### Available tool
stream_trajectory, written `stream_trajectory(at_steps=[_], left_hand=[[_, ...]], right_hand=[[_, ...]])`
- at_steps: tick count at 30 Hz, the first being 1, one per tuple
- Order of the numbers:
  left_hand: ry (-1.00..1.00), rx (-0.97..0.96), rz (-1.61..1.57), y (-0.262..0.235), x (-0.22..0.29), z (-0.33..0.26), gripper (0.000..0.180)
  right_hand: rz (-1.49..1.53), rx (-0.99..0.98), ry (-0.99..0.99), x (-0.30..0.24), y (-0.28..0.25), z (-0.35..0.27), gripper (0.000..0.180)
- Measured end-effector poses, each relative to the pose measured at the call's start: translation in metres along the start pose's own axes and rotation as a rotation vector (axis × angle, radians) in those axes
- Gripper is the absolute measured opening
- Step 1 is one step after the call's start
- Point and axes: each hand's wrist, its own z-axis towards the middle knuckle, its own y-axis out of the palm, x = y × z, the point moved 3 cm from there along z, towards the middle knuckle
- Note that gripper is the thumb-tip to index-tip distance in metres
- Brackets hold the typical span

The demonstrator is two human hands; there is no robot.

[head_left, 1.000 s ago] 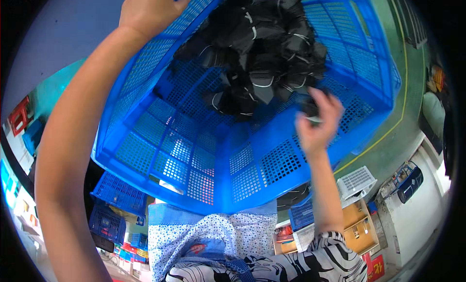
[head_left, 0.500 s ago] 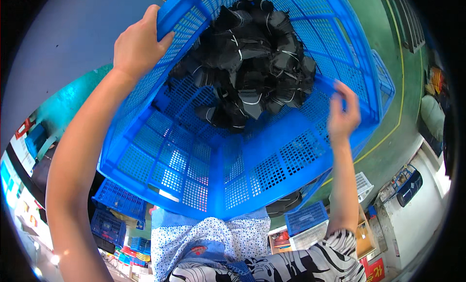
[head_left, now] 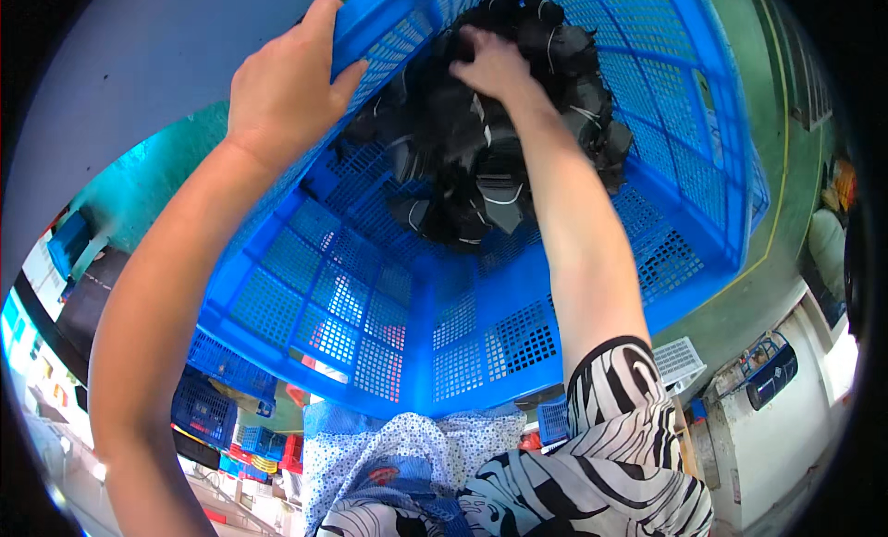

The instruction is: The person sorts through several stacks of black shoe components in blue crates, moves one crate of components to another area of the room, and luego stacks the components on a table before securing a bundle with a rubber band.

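A big blue plastic mesh basket (head_left: 418, 320) is tilted toward me. My left hand (head_left: 289, 91) is wrapped over its far-left rim, with the thumb on the inner side. Inside, heaped toward the far end, lie several bundles of flat black pieces (head_left: 502, 187) tied with white string. I cannot tell what the pieces are. My right hand (head_left: 499, 67) reaches in over the far part of the heap, fingers spread and slightly blurred, with nothing seen in them. Its forearm hides some of the bundles.
A grey-blue flat surface (head_left: 166, 65) lies beyond the basket at the left. Smaller blue crates (head_left: 205, 409) stand at lower left, and a white crate (head_left: 678, 363) at lower right. Green floor with a yellow line (head_left: 775, 232) runs along the right.
My right hand has moved from near the basket's right side, inward and away from me, onto the black bundles. The left hand keeps its hold on the rim.
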Motion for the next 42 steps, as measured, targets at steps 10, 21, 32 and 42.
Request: stream_trajectory(at_steps=[10,21,32,42], left_hand=[[0.036,0.04,-0.039,0.007,0.005,0.005,0.048],[0.038,-0.002,-0.084,0.01,0.004,0.006,0.049],[0.11,0.025,-0.214,0.008,0.005,0.007,0.044],[0.099,-0.005,-0.253,0.008,0.004,0.007,0.045]], right_hand=[[-0.232,0.032,-0.02,-0.054,0.056,-0.093,0.072],[-0.256,0.634,0.052,0.06,-0.039,0.051,0.056],[-0.261,0.335,0.296,0.062,-0.036,0.077,0.088],[-0.351,0.429,0.179,0.037,-0.019,0.063,0.069]])
